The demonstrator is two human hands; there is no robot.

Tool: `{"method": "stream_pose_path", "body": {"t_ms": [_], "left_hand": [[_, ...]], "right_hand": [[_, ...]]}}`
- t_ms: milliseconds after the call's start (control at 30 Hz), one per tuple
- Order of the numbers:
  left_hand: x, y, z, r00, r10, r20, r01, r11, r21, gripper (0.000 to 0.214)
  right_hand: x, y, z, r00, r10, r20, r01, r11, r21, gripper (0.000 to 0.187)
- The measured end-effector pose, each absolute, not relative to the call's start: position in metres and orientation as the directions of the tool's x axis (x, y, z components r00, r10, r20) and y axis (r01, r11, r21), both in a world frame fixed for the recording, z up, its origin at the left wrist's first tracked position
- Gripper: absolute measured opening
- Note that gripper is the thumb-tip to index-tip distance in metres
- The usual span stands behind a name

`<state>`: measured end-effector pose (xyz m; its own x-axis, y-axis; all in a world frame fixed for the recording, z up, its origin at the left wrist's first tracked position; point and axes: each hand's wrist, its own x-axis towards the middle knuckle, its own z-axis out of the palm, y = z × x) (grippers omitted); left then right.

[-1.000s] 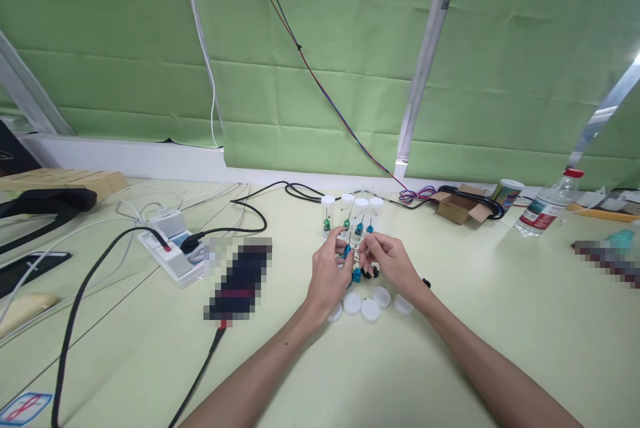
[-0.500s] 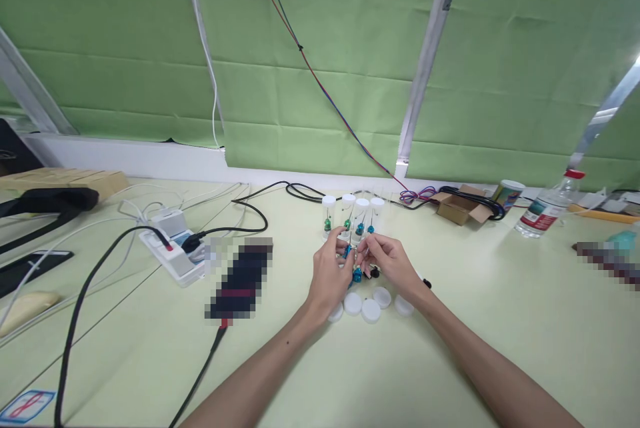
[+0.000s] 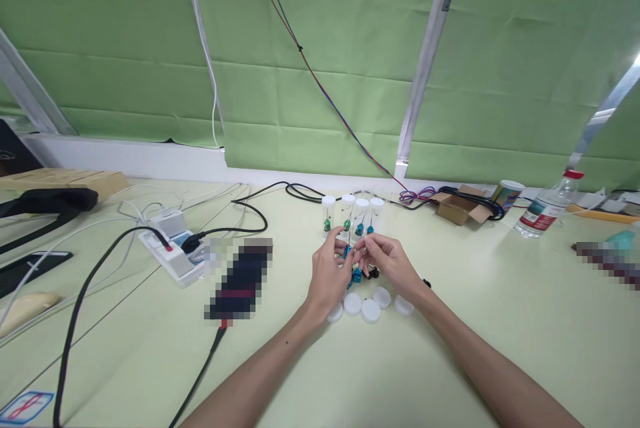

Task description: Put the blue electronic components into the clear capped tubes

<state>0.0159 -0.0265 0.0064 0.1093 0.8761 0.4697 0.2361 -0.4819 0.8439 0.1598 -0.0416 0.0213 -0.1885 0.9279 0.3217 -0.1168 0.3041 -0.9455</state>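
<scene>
Half-hidden blue piece (image 3: pixel 347 251), seemingly pinched, caps (image 3: pixel 371 311) nearby

The person's left forearm (image 3: pixel 255 365) is bare — slim at the wrist (image 3: pixel 312 313), broader nearer — with one small round spot (image 3: pixel 287 343). The right forearm (image 3: pixel 493 355), also bare, tapers likewise; left hand (image 3: pixel 326 276) and right hand (image 3: pixel 395 263) are bare, with slender fingers (image 3: pixel 376 247).

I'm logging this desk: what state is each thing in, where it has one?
Left hand: gripping blue piece
Right hand: closed, contents unclear
White-capped tubes: upright, closed
Loose white lids: lying down
Cardboard box: open
Bottle: standing, capped
Black plug: in power strip
</scene>
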Motion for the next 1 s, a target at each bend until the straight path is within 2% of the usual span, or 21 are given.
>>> {"method": "stream_pose_path", "body": {"t_ms": [433, 767, 1000], "left_hand": [[0.0150, -0.0266, 0.0093, 0.086, 0.890, 0.448, 0.209, -0.455, 0.865, 0.042], [0.0139, -0.0252, 0.0082, 0.082, 0.895, 0.438, 0.195, -0.446, 0.874, 0.043], [0.0138, -0.0253, 0.0078, 0.079, 0.893, 0.443, 0.180, -0.450, 0.875, 0.041]], "right_hand": [[0.1601, -0.0413, 0.0197, -0.255, 0.911, 0.325, -0.167, 0.289, -0.942, 0.036], [0.1607, -0.0403, 0.0185, -0.265, 0.899, 0.348, -0.106, 0.332, -0.937, 0.033], [0.1604, -0.0424, 0.0206, -0.245, 0.894, 0.376, 0.003, 0.389, -0.921, 0.030]]}}
